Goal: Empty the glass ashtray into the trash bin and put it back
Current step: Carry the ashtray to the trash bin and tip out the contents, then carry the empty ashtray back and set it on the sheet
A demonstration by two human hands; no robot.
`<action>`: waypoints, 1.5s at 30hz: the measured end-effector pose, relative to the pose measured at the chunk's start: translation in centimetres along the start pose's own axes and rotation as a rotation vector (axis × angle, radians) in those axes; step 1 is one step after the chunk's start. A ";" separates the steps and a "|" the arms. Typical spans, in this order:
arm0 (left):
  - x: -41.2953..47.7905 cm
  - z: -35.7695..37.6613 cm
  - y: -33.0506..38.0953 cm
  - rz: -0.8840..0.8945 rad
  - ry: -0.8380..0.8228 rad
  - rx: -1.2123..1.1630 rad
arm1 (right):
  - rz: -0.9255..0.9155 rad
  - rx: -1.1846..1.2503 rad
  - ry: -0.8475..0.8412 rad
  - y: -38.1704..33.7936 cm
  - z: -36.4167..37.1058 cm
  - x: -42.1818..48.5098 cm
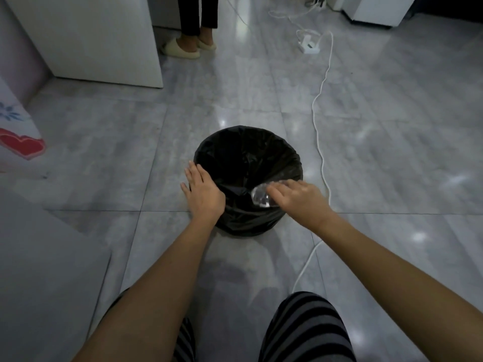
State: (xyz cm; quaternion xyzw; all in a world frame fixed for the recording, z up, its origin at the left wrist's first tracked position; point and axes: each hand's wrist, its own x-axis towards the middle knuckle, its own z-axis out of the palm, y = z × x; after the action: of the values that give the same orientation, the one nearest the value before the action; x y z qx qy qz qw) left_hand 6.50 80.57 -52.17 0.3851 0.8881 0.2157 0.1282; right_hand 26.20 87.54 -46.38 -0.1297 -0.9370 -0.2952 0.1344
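Note:
A round trash bin (pixel 235 147) lined with a black bag stands on the grey tiled floor in front of me. My right hand (pixel 300 199) holds the clear glass ashtray (pixel 261 195) tipped on its side over the bin's near right part. My left hand (pixel 202 192) rests flat with fingers spread against the bin's left rim. The ashtray's contents cannot be made out against the dark bag.
A white power cord (pixel 320 142) runs down the floor just right of the bin to a power strip (pixel 309 45) at the back. Another person's legs in slippers (pixel 188 47) stand by a white cabinet (pixel 104 40). A decorated box (pixel 18 131) sits at left.

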 end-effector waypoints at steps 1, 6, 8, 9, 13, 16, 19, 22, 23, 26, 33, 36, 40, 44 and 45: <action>-0.1 -0.1 0.1 0.009 -0.001 0.013 | -0.065 -0.024 -0.039 -0.2 0.0 -0.3; 0.4 -0.3 0.3 0.019 0.012 0.053 | 0.119 0.036 0.048 0.3 -0.3 0.7; 0.2 -0.3 0.7 0.011 0.015 0.055 | -0.002 -0.010 -0.023 -0.2 -0.2 0.2; 0.1 -0.3 0.8 0.018 0.019 0.065 | -0.082 -0.028 -0.065 -0.3 -0.1 -0.2; 0.2 -0.5 0.1 0.040 0.017 0.122 | 0.016 0.015 0.007 0.1 -0.5 -0.1; -0.2 -0.5 0.3 0.017 0.017 0.109 | 0.102 0.007 0.070 -1.1 -0.7 -0.5; -0.5 -0.2 1.2 0.054 0.025 0.112 | 0.022 0.005 -0.035 -1.1 -0.8 -1.0; -0.5 -0.5 1.0 0.065 0.016 0.133 | 0.235 0.058 -0.004 -0.6 -1.8 -0.1; -0.5 -0.8 1.1 0.073 0.016 0.133 | 0.388 0.154 0.013 -0.3 -2.5 0.3; -0.2 -1.4 1.6 0.186 0.063 0.105 | 0.928 0.558 -0.010 0.5 -3.4 1.5; -1.8 -0.8 1.8 0.789 -0.227 -0.051 | 1.632 1.661 -0.070 1.8 -2.8 0.4; -1.8 -0.9 3.3 0.730 -0.214 -0.101 | 1.552 1.783 -0.030 2.6 -3.0 0.1; -2.6 -0.7 4.4 0.676 -0.120 -0.325 | 1.424 1.809 -0.014 2.2 -2.5 -0.2; -3.1 -0.4 4.0 0.622 -0.145 -0.450 | 1.236 1.818 -0.058 1.5 -1.2 -1.0; -3.0 -0.5 3.9 0.602 -0.139 -0.456 | 1.156 1.810 -0.105 1.5 -0.9 -1.1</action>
State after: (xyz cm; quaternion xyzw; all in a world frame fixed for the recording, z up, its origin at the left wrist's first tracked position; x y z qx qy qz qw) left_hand 10.75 80.53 -49.67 0.6040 0.6536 0.4091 0.2016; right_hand 27.85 88.02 -45.27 -0.4181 -0.6086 0.6224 0.2595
